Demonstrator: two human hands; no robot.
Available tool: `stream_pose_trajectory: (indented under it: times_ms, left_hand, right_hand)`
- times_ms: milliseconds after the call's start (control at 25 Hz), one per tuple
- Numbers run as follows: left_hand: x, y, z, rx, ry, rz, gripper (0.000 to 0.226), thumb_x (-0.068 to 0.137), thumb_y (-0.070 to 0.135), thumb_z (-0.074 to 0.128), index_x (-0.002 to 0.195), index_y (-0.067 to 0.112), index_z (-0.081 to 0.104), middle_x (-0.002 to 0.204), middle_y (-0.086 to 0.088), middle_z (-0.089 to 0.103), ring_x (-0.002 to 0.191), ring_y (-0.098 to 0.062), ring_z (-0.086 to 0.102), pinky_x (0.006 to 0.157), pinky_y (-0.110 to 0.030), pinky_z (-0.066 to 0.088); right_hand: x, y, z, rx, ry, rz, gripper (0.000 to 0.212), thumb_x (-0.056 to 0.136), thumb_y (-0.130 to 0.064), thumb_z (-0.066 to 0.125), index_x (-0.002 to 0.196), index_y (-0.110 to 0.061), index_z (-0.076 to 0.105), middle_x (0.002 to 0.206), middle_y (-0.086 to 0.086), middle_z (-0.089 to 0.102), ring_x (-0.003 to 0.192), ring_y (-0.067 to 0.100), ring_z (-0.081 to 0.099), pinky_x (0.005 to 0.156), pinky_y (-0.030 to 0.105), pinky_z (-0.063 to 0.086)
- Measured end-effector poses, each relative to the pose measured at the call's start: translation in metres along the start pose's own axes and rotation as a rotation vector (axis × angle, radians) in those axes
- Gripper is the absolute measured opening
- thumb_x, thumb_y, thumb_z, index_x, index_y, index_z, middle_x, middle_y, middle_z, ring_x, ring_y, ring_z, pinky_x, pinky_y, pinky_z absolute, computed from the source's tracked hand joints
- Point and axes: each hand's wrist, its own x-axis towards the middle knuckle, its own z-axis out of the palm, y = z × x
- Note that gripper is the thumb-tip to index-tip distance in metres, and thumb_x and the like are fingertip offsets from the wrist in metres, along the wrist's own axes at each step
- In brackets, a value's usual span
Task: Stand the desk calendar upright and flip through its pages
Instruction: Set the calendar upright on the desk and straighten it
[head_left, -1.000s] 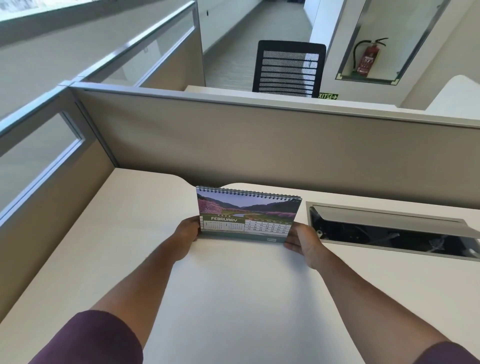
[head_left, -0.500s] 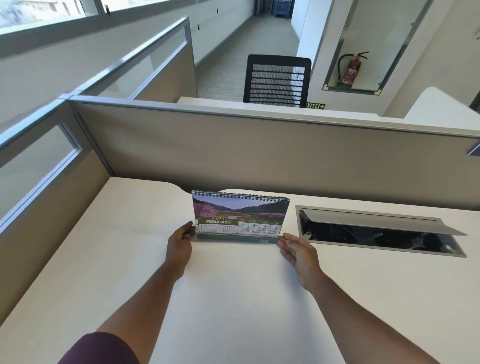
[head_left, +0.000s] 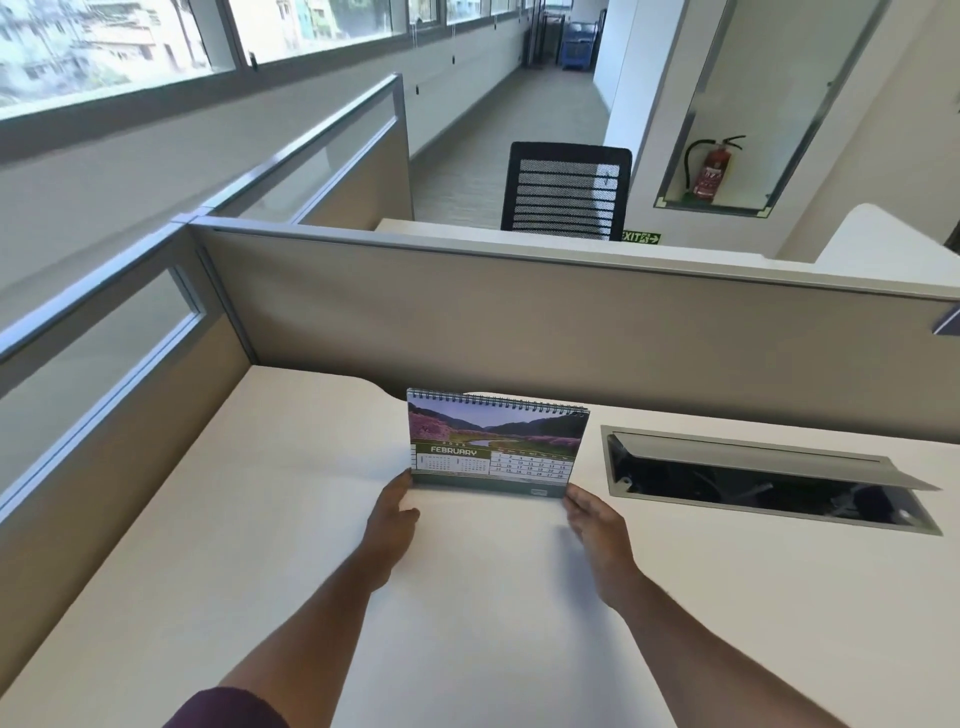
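White laminate desk (head_left: 467, 623) fills the near view, boxed in by beige cubicle partitions (head_left: 519, 322). Nearest us, our two bare forearms reach forward. Our left hand (head_left: 389, 514) lies open with its fingertips at the lower left corner of the spiral-bound desk calendar (head_left: 496, 441); our right hand (head_left: 597, 519) lies open just beside the lower right corner. Neither hand grips anything; they seem placed to steady the base. Beyond them the calendar stands upright mid-desk, showing February under a landscape photo, so standing looks done and flipping remains. To its right sits a grey cable hatch (head_left: 769, 478) with its lid raised. Farther off stands a black mesh chair (head_left: 566, 192).
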Motion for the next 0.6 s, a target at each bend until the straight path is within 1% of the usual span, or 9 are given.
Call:
stream_pose_trajectory:
  times_ms: [160,240,360,480,600]
  left_hand:
    - [0.002,0.0,0.001,-0.005,0.002,0.003,0.072,0.085,-0.008,0.044,0.148,0.028,0.043,0.151,0.0,0.046,0.133,-0.024,0.046,0.111,-0.04,0.042]
    - [0.001,0.001,0.002,-0.004,0.011,0.001,0.071,0.086,-0.009,0.044,0.148,0.026,0.042,0.152,0.0,0.045,0.132,-0.022,0.045,0.108,-0.035,0.042]
    - [0.001,0.001,0.006,-0.01,0.044,-0.007,0.07,0.087,-0.009,0.045,0.149,0.023,0.042,0.153,-0.001,0.043,0.134,-0.021,0.043,0.103,-0.028,0.038]
    - [-0.001,0.003,0.006,-0.042,0.049,-0.013,0.071,0.088,-0.011,0.044,0.15,0.023,0.041,0.155,-0.001,0.042,0.137,-0.022,0.043,0.101,-0.029,0.039]
    - [-0.004,0.006,0.001,-0.16,0.029,-0.046,0.077,0.086,-0.016,0.037,0.152,0.023,0.037,0.158,-0.001,0.04,0.144,-0.019,0.039,0.099,-0.032,0.042]
  right_hand:
    - [0.002,0.002,-0.001,-0.027,0.014,0.003,0.042,0.095,0.007,0.055,0.134,-0.006,0.064,0.127,0.004,0.07,0.105,0.001,0.065,0.113,0.037,0.044]
    - [0.004,0.003,0.0,-0.034,0.022,0.0,0.043,0.095,0.008,0.054,0.134,-0.005,0.064,0.126,0.004,0.071,0.106,0.004,0.065,0.109,0.034,0.046]
    - [0.008,0.007,-0.001,-0.028,0.033,0.005,0.047,0.092,0.012,0.051,0.135,-0.004,0.063,0.128,0.005,0.07,0.115,0.015,0.065,0.101,0.029,0.046]
    - [0.005,0.006,0.0,-0.003,0.014,-0.001,0.049,0.091,0.014,0.049,0.134,-0.005,0.062,0.132,0.006,0.068,0.122,0.018,0.063,0.1,0.029,0.045]
    - [-0.003,-0.004,0.007,0.017,-0.007,0.007,0.05,0.091,0.017,0.046,0.132,-0.008,0.061,0.128,0.003,0.066,0.124,0.018,0.058,0.098,0.027,0.042]
